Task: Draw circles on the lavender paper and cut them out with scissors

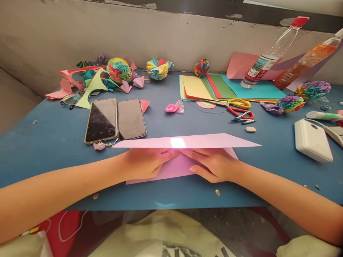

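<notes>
A pink sheet of paper (187, 142) lies on the blue table (48, 142) near its front edge, its far half lifted and folded over toward me. My left hand (146, 163) rests on the lower layer, fingers stretched under the raised flap. My right hand (211, 164) lies beside it, fingers flat and pointing left, tips meeting those of my left hand at the sheet's middle. Both hands press on the paper; neither grips it.
Two phones (115, 119) lie left of centre. Folded paper balls (119, 70) and scraps sit at the back left. Coloured sheets (214, 87), scissors (235, 104), two bottles (270, 53), more paper balls and a white power bank (312, 140) are on the right.
</notes>
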Motion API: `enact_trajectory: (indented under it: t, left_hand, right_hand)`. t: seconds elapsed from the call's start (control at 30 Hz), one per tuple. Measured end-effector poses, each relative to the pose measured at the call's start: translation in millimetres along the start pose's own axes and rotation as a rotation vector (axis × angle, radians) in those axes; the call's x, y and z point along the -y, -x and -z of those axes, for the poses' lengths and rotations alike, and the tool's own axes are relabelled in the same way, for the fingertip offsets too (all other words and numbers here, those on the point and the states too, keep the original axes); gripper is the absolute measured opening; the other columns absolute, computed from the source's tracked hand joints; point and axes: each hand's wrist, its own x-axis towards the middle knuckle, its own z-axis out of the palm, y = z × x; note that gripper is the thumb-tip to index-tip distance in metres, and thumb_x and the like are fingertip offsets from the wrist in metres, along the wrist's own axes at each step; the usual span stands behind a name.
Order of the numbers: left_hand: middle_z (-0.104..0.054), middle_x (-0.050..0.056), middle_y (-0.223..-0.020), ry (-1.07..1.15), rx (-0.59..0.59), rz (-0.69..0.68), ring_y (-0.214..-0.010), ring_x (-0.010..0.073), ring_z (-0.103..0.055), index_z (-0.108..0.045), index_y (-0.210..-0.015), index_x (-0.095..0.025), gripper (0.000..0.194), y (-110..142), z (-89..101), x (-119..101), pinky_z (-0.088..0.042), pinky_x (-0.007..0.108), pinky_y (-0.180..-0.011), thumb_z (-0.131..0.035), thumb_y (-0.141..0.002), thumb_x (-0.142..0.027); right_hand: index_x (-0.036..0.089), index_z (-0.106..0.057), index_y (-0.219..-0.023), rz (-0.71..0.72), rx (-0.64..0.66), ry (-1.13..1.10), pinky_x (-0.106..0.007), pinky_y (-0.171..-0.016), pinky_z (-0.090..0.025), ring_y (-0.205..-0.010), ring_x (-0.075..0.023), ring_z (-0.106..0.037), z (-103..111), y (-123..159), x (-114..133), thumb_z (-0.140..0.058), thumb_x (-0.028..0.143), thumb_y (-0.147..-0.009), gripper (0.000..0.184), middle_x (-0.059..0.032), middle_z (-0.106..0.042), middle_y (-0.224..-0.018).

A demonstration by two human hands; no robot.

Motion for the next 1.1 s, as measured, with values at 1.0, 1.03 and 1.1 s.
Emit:
enact_trajectory:
  t: [1.0,1.03,1.1]
  left_hand:
    - [-0.057,0.003,-0.065,-0.059,-0.104,-0.017,-0.048,0.0135,-0.039,-0.067,-0.092,-0.014,0.032,1,12.3,-7,-0.028,0.027,-0.046,-0.036,-0.082,-0.011]
    - [-0.058,0.005,-0.066,-0.096,-0.090,-0.015,-0.050,0.0148,-0.041,-0.066,-0.093,-0.013,0.032,2,11.7,-9,-0.029,0.028,-0.047,-0.036,-0.082,-0.012]
    - [-0.061,0.009,-0.070,-0.194,-0.071,-0.027,-0.053,0.0177,-0.046,-0.067,-0.093,-0.012,0.032,5,7.8,-14,-0.032,0.031,-0.048,-0.037,-0.082,-0.012]
  right_hand:
    - [0.007,-0.071,-0.098,0.134,-0.056,0.151,-0.031,-0.066,-0.052,-0.071,-0.0200,-0.062,2,5,0,-0.035,0.048,-0.096,0.054,-0.0108,-0.070,-0.079]
    - [0.007,-0.071,-0.098,0.139,-0.069,0.151,-0.031,-0.067,-0.052,-0.072,-0.0205,-0.062,2,6,0,-0.035,0.049,-0.095,0.055,-0.0112,-0.069,-0.078]
    - [0.010,-0.072,-0.094,0.143,-0.110,0.178,-0.032,-0.067,-0.051,-0.073,-0.0214,-0.062,1,8,-2,-0.036,0.050,-0.095,0.054,-0.0112,-0.069,-0.077]
